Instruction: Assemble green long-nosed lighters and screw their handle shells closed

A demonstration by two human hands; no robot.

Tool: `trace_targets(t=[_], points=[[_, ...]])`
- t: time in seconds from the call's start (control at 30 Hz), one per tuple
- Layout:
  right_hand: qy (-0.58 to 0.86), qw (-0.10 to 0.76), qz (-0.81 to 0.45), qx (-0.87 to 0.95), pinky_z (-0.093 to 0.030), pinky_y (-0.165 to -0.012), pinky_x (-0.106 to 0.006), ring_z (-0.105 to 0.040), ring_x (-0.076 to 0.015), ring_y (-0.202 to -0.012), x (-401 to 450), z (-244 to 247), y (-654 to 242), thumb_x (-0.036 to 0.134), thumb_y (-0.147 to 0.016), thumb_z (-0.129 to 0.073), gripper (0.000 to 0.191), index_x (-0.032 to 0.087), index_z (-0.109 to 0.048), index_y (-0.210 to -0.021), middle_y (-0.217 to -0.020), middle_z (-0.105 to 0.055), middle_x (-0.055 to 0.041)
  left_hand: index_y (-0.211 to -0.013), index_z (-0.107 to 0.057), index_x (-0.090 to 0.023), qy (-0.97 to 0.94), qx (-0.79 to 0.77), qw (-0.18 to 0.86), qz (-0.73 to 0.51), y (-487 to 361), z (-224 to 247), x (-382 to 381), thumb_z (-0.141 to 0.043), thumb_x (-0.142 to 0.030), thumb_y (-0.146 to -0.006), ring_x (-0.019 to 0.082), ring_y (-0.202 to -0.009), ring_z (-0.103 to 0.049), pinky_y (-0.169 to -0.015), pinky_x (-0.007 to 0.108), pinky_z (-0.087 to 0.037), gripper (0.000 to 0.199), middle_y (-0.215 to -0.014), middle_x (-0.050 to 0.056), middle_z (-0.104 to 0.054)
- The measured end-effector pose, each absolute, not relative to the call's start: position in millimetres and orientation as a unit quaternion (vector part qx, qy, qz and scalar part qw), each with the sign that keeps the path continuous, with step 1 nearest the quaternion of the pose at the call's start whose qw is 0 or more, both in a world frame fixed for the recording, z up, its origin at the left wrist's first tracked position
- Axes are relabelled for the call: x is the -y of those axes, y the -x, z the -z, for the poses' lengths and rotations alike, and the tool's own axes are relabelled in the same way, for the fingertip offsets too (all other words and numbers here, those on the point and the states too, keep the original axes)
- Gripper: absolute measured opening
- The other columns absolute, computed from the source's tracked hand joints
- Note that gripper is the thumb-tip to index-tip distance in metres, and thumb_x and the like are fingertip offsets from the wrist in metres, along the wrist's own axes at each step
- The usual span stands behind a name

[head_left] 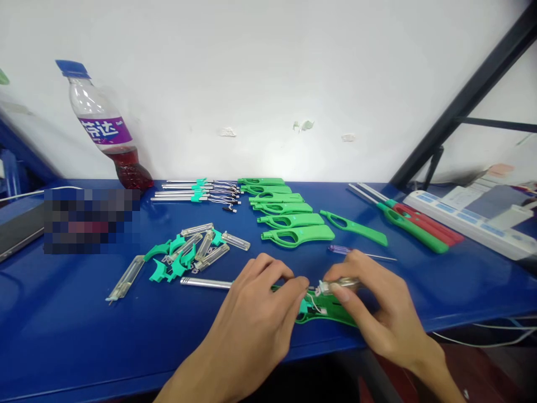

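Observation:
My left hand (pixel 260 308) bends over the near end of an open green lighter housing (pixel 339 310), thumb and fingertips pressed together; what they pinch is hidden. A silver lighter tube (pixel 205 283) extends leftward from under this hand. Inside the housing lie a teal piece (pixel 302 307) and a white wire (pixel 314 303). Between thumb and forefinger, my right hand (pixel 386 305) holds a clear fuel tank (pixel 346 284) just above the housing, its valve end pointing left. Behind my right hand lies a screwdriver with a purple handle (pixel 339 249).
Loose clear tanks (pixel 235 241) and teal triggers (pixel 158 271) lie left of centre. Several metal tubes with wires (pixel 178 196) and green housing halves (pixel 298 235) are lined up behind. Assembled lighters (pixel 417 228), a power strip (pixel 474 224) and a drink bottle (pixel 100 131) stand around the edges.

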State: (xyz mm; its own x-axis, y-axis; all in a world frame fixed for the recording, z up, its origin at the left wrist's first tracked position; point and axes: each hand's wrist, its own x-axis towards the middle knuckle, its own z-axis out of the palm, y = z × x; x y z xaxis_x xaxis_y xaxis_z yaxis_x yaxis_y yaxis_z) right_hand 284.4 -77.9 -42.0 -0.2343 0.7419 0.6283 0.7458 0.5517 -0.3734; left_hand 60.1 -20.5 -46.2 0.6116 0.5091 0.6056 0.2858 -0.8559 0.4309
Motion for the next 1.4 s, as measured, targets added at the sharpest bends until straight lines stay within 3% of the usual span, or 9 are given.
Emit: trace_targets(t=[0.43, 0.63, 0.87, 1.4], points=[[0.464, 0.401, -0.014, 0.79, -0.047, -0.086, -0.031, -0.063, -0.0143, -0.081, 77.2, 42.2, -285.3, 0.02, -0.106, -0.06, 0.007, 0.023, -0.065, -0.109, -0.095, -0.072, 0.0016, -0.106, -0.068, -0.016, -0.893, -0.212, 0.133, -0.374, -58.3, 46.5, 21.4, -0.056, -0.006, -0.104, 0.022, -0.091, -0.057, -0.08, 0.04, -0.053, 0.016, -0.098, 0.007, -0.067], [0.448, 0.405, -0.033, 0.796, -0.048, -0.079, -0.032, -0.062, -0.0146, -0.078, 77.5, 42.2, -285.2, 0.018, -0.105, -0.061, 0.008, 0.022, -0.065, -0.109, -0.091, -0.071, 0.0012, -0.095, -0.066, -0.015, -0.895, -0.203, 0.123, -0.378, -58.3, 44.6, 21.1, -0.058, -0.004, -0.101, 0.022, -0.09, -0.059, -0.08, 0.041, -0.055, 0.015, -0.096, 0.008, -0.068], [0.444, 0.397, -0.043, 0.802, -0.048, -0.075, -0.033, -0.062, -0.0156, -0.077, 76.4, 43.7, -285.7, 0.02, -0.106, -0.061, 0.006, 0.024, -0.066, -0.108, -0.088, -0.068, 0.0012, -0.104, -0.069, -0.012, -0.896, -0.191, 0.096, -0.389, -58.3, 42.7, 21.8, -0.058, -0.005, -0.101, 0.023, -0.088, -0.06, -0.078, 0.041, -0.055, 0.013, -0.092, 0.008, -0.071], [0.445, 0.373, -0.023, 0.814, -0.048, -0.067, -0.032, -0.063, -0.0175, -0.078, 74.2, 44.6, -286.0, 0.025, -0.109, -0.059, 0.007, 0.024, -0.065, -0.111, -0.088, -0.067, -0.0006, -0.103, -0.07, -0.012, -0.904, -0.193, 0.084, -0.372, -58.8, 42.4, 22.8, -0.057, -0.005, -0.102, 0.021, -0.084, -0.058, -0.075, 0.039, -0.053, 0.014, -0.09, 0.007, -0.069]])
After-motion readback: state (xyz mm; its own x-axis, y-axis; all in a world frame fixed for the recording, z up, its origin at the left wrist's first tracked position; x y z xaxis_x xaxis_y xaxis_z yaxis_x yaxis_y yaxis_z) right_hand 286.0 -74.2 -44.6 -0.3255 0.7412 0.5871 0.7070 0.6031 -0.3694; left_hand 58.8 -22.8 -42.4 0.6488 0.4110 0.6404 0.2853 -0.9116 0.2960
